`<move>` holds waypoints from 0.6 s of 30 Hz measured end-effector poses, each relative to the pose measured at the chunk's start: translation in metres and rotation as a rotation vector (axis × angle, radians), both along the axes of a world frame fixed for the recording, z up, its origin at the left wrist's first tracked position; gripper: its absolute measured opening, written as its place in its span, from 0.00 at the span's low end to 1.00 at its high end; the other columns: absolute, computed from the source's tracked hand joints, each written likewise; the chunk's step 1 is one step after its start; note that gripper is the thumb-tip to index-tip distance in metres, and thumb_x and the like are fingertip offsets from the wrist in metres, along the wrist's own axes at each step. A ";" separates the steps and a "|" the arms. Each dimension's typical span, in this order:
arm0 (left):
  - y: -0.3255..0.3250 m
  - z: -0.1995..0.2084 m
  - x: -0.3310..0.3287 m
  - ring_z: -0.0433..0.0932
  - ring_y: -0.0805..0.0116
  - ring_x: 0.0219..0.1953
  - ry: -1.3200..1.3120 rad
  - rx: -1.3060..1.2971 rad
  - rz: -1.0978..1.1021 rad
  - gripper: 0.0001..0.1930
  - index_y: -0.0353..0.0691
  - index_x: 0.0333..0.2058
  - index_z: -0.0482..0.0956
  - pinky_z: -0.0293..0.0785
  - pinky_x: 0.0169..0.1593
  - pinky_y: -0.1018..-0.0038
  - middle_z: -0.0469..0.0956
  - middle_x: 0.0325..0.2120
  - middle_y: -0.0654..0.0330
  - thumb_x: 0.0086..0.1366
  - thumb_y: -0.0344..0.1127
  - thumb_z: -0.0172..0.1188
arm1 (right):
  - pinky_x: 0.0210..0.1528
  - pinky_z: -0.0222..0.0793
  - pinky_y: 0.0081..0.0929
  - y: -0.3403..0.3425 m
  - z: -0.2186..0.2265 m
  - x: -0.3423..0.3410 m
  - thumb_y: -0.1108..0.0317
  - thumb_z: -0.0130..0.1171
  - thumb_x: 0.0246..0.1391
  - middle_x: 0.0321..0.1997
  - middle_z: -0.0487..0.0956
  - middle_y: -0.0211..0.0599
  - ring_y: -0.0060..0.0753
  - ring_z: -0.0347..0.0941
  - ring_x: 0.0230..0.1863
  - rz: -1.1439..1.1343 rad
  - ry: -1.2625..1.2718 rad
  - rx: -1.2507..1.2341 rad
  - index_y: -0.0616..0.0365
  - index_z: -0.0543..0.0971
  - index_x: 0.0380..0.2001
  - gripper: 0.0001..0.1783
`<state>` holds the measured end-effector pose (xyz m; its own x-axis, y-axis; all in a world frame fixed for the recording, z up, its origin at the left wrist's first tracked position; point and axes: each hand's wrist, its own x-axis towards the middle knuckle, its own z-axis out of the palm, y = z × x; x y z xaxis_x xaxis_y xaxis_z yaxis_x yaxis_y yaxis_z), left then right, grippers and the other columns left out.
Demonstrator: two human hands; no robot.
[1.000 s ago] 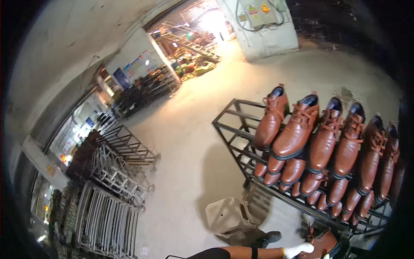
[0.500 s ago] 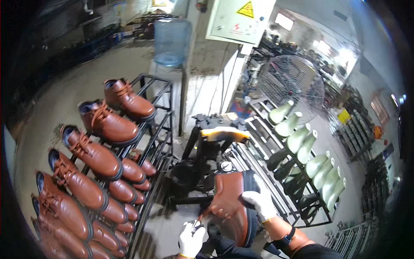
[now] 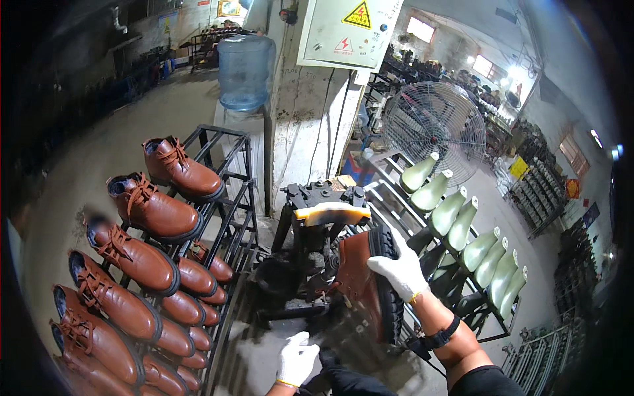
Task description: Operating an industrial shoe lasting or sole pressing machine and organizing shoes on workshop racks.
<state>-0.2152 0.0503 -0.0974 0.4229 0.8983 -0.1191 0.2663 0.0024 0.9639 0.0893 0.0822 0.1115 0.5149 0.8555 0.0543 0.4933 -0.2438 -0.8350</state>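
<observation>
In my right hand (image 3: 401,274), white-gloved, is a brown leather ankle boot (image 3: 354,257), tipped on its side. My fingers and thumb grip it around the dark treaded sole, which faces right. The boot's lower part is smeared by motion. My left hand (image 3: 297,360), also gloved, is lower and left, apart from the boot. Its fingers are loosely bent, slightly apart, and nothing shows in them. Just beyond the boot stands a dark metal machine (image 3: 323,195) with a yellow-edged curved pad (image 3: 332,214) on its front.
A black rack (image 3: 246,175) on the left bears several laced brown boots (image 3: 135,261). To the right, another rack (image 3: 389,198) carries several pale green shoe lasts (image 3: 462,221). Behind are a pillar with an electrical box (image 3: 350,33), a blue water bottle (image 3: 246,72) and a caged fan (image 3: 434,132).
My right hand has raised the boot and turned its sole more toward me. My left hand, earlier at the boot's lace, is now apart from it. The view has shifted slightly.
</observation>
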 end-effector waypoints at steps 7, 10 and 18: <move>0.071 0.078 0.058 0.83 0.64 0.48 -0.265 0.067 0.021 0.18 0.31 0.55 0.82 0.79 0.54 0.67 0.86 0.46 0.53 0.67 0.28 0.62 | 0.52 0.79 0.53 0.037 0.028 -0.055 0.45 0.71 0.47 0.49 0.80 0.69 0.69 0.81 0.49 0.083 -0.685 -0.343 0.70 0.54 0.74 0.61; 0.089 0.098 0.112 0.82 0.63 0.48 -0.590 -0.238 0.084 0.16 0.31 0.55 0.82 0.79 0.53 0.65 0.85 0.46 0.51 0.71 0.30 0.61 | 0.53 0.79 0.51 0.029 0.016 -0.036 0.39 0.72 0.48 0.51 0.80 0.70 0.68 0.81 0.49 0.171 -0.672 -0.208 0.78 0.51 0.75 0.68; 0.073 0.113 0.128 0.75 0.67 0.62 -0.583 -0.188 -0.019 0.32 0.31 0.73 0.62 0.69 0.67 0.69 0.74 0.66 0.51 0.73 0.29 0.59 | 0.64 0.71 0.32 -0.026 -0.014 -0.026 0.56 0.65 0.68 0.60 0.82 0.39 0.27 0.77 0.58 0.175 0.742 -0.276 0.59 0.76 0.65 0.29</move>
